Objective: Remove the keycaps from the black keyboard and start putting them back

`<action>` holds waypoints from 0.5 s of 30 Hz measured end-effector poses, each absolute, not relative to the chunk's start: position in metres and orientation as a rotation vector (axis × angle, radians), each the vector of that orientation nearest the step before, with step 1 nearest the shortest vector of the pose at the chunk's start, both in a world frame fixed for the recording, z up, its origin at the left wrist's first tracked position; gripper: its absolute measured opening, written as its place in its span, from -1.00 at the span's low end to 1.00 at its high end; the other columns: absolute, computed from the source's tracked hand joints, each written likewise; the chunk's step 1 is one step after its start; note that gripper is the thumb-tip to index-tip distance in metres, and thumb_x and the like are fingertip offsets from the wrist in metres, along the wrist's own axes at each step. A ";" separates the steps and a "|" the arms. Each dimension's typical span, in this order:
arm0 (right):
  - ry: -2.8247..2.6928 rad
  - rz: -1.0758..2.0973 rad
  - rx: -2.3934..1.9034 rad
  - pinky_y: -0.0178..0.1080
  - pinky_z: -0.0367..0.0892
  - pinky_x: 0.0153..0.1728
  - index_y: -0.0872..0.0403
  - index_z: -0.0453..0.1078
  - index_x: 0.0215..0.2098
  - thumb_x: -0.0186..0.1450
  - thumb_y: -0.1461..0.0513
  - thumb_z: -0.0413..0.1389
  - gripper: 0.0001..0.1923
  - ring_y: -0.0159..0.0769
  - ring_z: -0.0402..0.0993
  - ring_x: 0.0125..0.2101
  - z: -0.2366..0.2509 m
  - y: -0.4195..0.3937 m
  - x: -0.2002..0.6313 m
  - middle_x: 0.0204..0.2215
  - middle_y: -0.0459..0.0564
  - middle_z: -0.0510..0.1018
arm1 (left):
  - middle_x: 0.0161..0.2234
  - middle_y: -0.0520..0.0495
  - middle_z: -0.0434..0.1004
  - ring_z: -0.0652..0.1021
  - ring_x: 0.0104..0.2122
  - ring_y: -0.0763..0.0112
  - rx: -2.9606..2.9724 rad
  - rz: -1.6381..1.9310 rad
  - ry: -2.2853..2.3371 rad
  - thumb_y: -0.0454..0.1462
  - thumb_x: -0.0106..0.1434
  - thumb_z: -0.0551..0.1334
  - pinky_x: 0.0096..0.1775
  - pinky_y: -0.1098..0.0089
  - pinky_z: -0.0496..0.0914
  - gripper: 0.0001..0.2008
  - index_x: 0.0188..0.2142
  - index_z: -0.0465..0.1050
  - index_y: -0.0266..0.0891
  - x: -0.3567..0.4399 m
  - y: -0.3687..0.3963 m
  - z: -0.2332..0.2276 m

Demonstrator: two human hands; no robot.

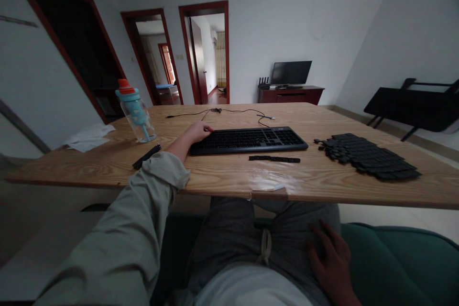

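Observation:
A black keyboard (251, 140) lies in the middle of the wooden table (229, 172). My left hand (198, 131) rests on the keyboard's left end, fingers curled over its edge. Below the table edge, my right hand (332, 260) lies flat on my thigh with fingers spread, holding nothing. A long black key strip (274, 158) lies just in front of the keyboard. A pile of several loose black keycaps (369, 157) sits to the right.
A blue bottle with an orange cap (135, 111) stands at the left, with a black bar (147, 157) and white paper (89, 136) nearby. The keyboard's cable (222, 111) trails behind it. A green seat (401, 263) is under me.

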State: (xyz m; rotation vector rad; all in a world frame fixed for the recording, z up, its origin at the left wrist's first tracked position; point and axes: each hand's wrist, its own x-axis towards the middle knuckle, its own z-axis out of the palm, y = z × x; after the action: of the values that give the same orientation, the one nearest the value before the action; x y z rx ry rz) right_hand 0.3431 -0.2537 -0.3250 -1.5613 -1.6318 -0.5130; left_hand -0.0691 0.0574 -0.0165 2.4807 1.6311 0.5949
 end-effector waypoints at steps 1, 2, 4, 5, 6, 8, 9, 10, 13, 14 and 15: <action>-1.638 -0.516 -1.556 0.13 0.32 0.02 0.04 0.37 0.07 0.36 0.09 0.04 -0.64 0.06 0.39 0.06 -0.325 -0.254 0.343 0.16 0.19 0.39 | -0.21 -0.17 0.70 0.63 -0.25 0.30 2.458 0.627 1.614 -0.40 0.19 0.23 -0.19 0.39 0.46 -0.68 -0.09 0.66 -0.31 -0.070 0.058 -0.017; -1.641 -0.521 -1.551 0.13 0.32 0.02 0.05 0.37 0.07 0.37 0.09 0.04 -0.64 0.06 0.39 0.06 -0.324 -0.254 0.343 0.16 0.19 0.39 | -0.23 -0.18 0.70 0.63 -0.28 0.30 2.445 0.650 1.600 -0.40 0.18 0.23 -0.20 0.38 0.46 -0.68 -0.10 0.67 -0.32 -0.071 0.060 -0.018; -1.640 -0.534 -1.556 0.14 0.32 0.02 0.05 0.37 0.07 0.37 0.08 0.03 -0.64 0.07 0.40 0.05 -0.324 -0.254 0.342 0.16 0.20 0.39 | -0.26 -0.18 0.70 0.63 -0.30 0.30 2.447 0.671 1.589 -0.40 0.15 0.24 -0.23 0.37 0.46 -0.68 -0.12 0.67 -0.33 -0.072 0.061 -0.018; -1.639 -0.539 -1.560 0.14 0.32 0.01 0.05 0.37 0.06 0.37 0.08 0.03 -0.64 0.07 0.40 0.05 -0.323 -0.254 0.342 0.15 0.20 0.39 | -0.26 -0.18 0.70 0.62 -0.31 0.30 2.458 0.669 1.589 -0.40 0.15 0.24 -0.23 0.37 0.45 -0.68 -0.12 0.67 -0.33 -0.072 0.062 -0.018; -1.639 -0.543 -1.561 0.14 0.32 0.00 0.05 0.38 0.06 0.37 0.08 0.02 -0.64 0.07 0.40 0.04 -0.323 -0.254 0.342 0.15 0.20 0.40 | -0.27 -0.18 0.70 0.62 -0.31 0.29 2.475 0.660 1.593 -0.40 0.14 0.25 -0.24 0.37 0.45 -0.68 -0.12 0.67 -0.33 -0.072 0.063 -0.018; -1.642 -0.548 -1.558 0.12 0.33 -0.02 0.05 0.38 0.05 0.37 0.08 0.02 -0.64 0.07 0.40 0.03 -0.323 -0.254 0.342 0.14 0.20 0.40 | -0.26 -0.18 0.70 0.62 -0.30 0.29 2.513 0.642 1.602 -0.40 0.13 0.25 -0.23 0.37 0.45 -0.67 -0.13 0.68 -0.31 -0.072 0.064 -0.018; -1.644 -0.550 -1.556 0.12 0.33 -0.03 0.05 0.38 0.05 0.37 0.08 0.03 -0.65 0.07 0.41 0.03 -0.323 -0.254 0.342 0.14 0.20 0.40 | -0.25 -0.17 0.70 0.62 -0.30 0.28 2.528 0.637 1.605 -0.40 0.12 0.26 -0.22 0.37 0.44 -0.68 -0.14 0.68 -0.31 -0.072 0.065 -0.019; -1.643 -0.553 -1.554 0.12 0.34 -0.03 0.05 0.39 0.05 0.37 0.09 0.03 -0.65 0.07 0.41 0.03 -0.323 -0.254 0.342 0.14 0.20 0.41 | -0.25 -0.17 0.70 0.62 -0.29 0.28 2.535 0.636 1.606 -0.40 0.12 0.26 -0.21 0.37 0.44 -0.68 -0.14 0.68 -0.30 -0.072 0.065 -0.019; -1.640 -0.547 -1.553 0.12 0.33 -0.02 0.05 0.38 0.05 0.36 0.10 0.03 -0.65 0.07 0.41 0.04 -0.323 -0.254 0.342 0.14 0.20 0.40 | -0.25 -0.18 0.69 0.61 -0.29 0.29 2.519 0.667 1.576 -0.40 0.12 0.25 -0.20 0.37 0.44 -0.68 -0.14 0.67 -0.31 -0.072 0.065 -0.020; -1.639 -0.544 -1.555 0.12 0.33 -0.01 0.05 0.38 0.05 0.37 0.10 0.03 -0.65 0.07 0.40 0.05 -0.323 -0.254 0.342 0.15 0.19 0.40 | -0.25 -0.18 0.69 0.61 -0.29 0.29 2.502 0.689 1.561 -0.40 0.12 0.25 -0.19 0.37 0.44 -0.67 -0.13 0.67 -0.32 -0.072 0.065 -0.021; -1.639 -0.540 -1.559 0.12 0.33 0.00 0.05 0.38 0.06 0.37 0.10 0.03 -0.65 0.07 0.40 0.06 -0.323 -0.254 0.342 0.16 0.19 0.39 | -0.24 -0.18 0.69 0.61 -0.28 0.30 2.487 0.712 1.545 -0.40 0.13 0.24 -0.19 0.37 0.45 -0.67 -0.12 0.66 -0.34 -0.072 0.065 -0.022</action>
State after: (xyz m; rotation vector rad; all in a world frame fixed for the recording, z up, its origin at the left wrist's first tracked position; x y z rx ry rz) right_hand 0.3419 -0.2541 -0.3225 -1.5592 -1.6394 -0.5403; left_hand -0.0725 0.0647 -0.0216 2.4869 1.5449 0.7120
